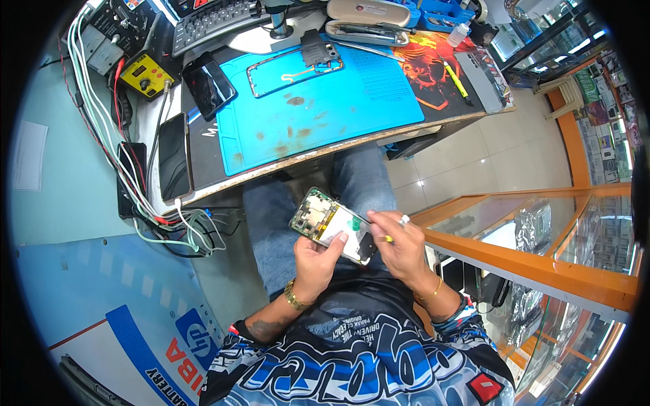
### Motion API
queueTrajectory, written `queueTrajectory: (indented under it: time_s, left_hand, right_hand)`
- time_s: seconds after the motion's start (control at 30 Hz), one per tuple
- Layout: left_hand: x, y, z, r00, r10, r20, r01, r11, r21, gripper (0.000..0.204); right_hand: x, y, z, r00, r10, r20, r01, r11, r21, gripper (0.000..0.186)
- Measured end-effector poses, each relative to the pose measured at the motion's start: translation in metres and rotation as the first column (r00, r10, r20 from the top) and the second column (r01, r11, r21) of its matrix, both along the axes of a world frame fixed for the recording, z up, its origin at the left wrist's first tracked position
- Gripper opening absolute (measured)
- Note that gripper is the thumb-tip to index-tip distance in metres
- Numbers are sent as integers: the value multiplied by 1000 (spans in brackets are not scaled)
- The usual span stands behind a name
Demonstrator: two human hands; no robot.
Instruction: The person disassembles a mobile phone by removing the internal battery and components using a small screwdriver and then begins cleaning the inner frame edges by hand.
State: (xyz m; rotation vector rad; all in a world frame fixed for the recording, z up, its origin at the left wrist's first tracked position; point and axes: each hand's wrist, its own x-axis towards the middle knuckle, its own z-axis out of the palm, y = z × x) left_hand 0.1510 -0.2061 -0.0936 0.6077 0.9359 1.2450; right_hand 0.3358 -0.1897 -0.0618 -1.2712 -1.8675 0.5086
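Note:
My left hand (313, 267) grips an opened phone (323, 215) above my lap, thumb across its white battery area. A circuit board shows at the phone's upper-left end, and a green patch lies near its right side. My right hand (405, 252), with a ring on it, is at the phone's right edge, fingers closed around a thin tool with a yellow part (386, 238). The tool's tip is too small to make out clearly.
On the desk are a blue mat (379, 101), a phone frame (284, 81), two dark phones (208, 84) (175, 155), a yellow tool (455, 80), cases and a keyboard (210, 27). Cables hang left beside a yellow device (147, 76). Glass display cabinets (514, 230) stand right.

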Motion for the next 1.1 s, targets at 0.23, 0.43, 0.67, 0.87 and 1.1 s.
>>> queueTrajectory:
  time_s: [0.23, 0.43, 0.67, 0.87, 1.1]
  left_hand:
    - [-12, 12, 28, 971, 61, 233, -27, 989, -144, 27]
    - [-12, 25, 50, 964, 153, 219, -136, 987, -88, 31]
    - [-9, 41, 73, 926, 203, 318, -252, 961, 118, 59]
    - [-12, 39, 80, 950, 200, 240, -265, 922, 281, 71]
    - [-14, 36, 79, 965, 229, 130, -262, 890, 374, 71]
  right_hand:
    - [18, 8, 39, 971, -76, -228, 102, 989, 106, 48]
    - [-4, 20, 62, 811, 19, -585, 34, 996, 80, 38]
    - [-32, 45, 77, 962, 256, -94, -221, 933, 284, 32]
    - [-41, 54, 85, 942, 288, 173, -335, 837, 433, 28]
    - [-44, 53, 87, 927, 301, 222, -372, 809, 456, 33]
